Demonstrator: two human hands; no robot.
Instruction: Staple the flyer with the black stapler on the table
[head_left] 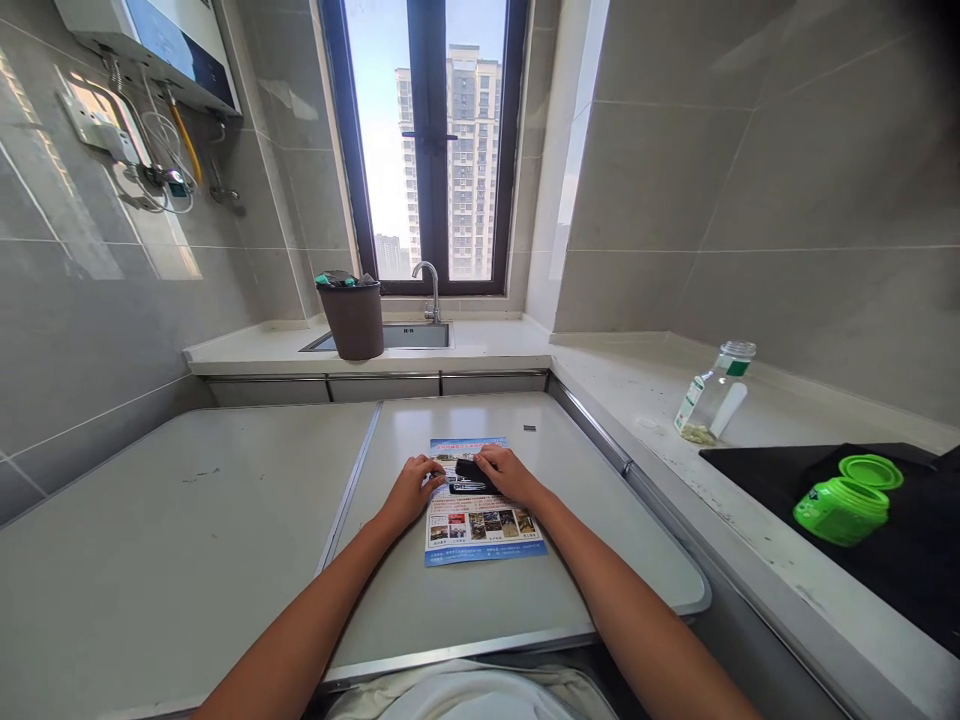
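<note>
A black stapler (472,488) lies across a printed flyer (486,552) on the white folding table, its top arm raised from the base. My right hand (508,472) grips the stapler at its right end, with the fingers curled round it. At the stapler's left tip is my left hand (414,488), thumb and fingers pinched together; what they hold, if anything, is too small to tell. A small grey strip (529,428), which looks like staples, lies on the table beyond the flyer's upper right corner.
The table (247,560) has a metal seam left of the flyer. Behind it stand a brown bin (352,322) and a sink (416,336) with a faucet (433,290). A glass bottle (709,400) and a green jar (841,510) stand on the right counter.
</note>
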